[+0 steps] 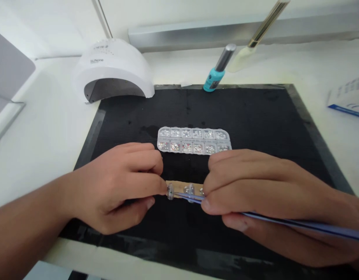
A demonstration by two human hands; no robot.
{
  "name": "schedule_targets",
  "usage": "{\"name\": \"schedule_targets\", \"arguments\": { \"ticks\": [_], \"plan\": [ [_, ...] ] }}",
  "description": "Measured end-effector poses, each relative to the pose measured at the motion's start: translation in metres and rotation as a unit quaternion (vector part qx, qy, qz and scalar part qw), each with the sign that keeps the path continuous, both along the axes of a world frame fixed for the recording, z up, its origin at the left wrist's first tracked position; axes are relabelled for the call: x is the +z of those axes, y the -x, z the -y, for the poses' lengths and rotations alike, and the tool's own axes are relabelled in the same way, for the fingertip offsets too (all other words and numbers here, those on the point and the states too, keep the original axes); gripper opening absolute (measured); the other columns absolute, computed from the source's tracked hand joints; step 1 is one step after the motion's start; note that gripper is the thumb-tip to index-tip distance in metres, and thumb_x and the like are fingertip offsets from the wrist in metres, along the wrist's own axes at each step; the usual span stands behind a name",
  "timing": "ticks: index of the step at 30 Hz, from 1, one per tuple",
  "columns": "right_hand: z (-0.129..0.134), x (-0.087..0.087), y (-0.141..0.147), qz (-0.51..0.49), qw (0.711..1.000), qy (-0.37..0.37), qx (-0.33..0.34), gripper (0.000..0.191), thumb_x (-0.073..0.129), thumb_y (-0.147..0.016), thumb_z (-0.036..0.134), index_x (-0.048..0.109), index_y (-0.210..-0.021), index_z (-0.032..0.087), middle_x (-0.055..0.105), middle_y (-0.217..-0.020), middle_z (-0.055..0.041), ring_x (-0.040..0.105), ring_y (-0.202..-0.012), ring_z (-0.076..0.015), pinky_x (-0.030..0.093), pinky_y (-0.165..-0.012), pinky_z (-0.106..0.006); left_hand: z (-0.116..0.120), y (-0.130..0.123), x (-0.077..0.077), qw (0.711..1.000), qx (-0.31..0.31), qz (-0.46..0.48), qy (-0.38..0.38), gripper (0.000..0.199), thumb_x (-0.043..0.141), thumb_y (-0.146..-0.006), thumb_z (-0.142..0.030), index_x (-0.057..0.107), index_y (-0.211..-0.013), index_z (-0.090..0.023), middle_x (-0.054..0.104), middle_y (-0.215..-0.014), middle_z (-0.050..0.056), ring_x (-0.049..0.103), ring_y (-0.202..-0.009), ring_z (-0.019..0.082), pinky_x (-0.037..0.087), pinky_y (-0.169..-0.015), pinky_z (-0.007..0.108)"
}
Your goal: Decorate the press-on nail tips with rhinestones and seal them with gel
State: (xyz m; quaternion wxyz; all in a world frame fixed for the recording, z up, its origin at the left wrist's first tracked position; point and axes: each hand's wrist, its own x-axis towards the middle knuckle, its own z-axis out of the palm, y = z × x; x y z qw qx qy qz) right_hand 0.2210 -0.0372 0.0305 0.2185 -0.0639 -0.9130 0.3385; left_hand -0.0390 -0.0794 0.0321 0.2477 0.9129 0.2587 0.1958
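My left hand (121, 184) is closed, its index finger and thumb at the left end of a narrow tan strip (178, 186). Small clear, glossy pieces (170, 191) sit along this strip, one right beside my fingertip. Blue tweezers (298, 223) lie in the grip of my right hand (255, 186), their tips pointing left and meeting the leftmost clear piece. Whether a tiny stone is between the tips is too small to tell. My right fingers hide the strip's right end. Just beyond both hands lies a clear compartment case (193, 140) of small rhinestones.
A black mat (132, 112) covers the middle of the white table (56, 105). A white nail lamp (118, 58) stands at the back left. Toward the back right are a turquoise polish bottle (213, 77) and a pale bottle with a gold cap (267, 25). A white-and-blue box (350, 95) is at far right.
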Motion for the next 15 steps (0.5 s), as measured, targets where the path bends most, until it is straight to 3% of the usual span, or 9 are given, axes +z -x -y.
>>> {"name": "schedule_targets", "arguments": {
  "ticks": [15],
  "plan": [
    [-0.0012,-0.0001,0.0011,-0.01,1.0,0.001,0.004,0.011,0.048,-0.098,0.015,0.059,-0.101,0.015,0.069,-0.081,-0.0018,0.065,-0.077,-0.0108,0.053,-0.082,-0.029,0.0008,0.0003,-0.0003,1.0,0.003,-0.003,-0.005,0.016,0.05,-0.081,-0.005,0.059,-0.09,-0.014,0.054,-0.084,0.006,0.044,-0.07,0.015,0.038,-0.062,0.032]
  ]
}}
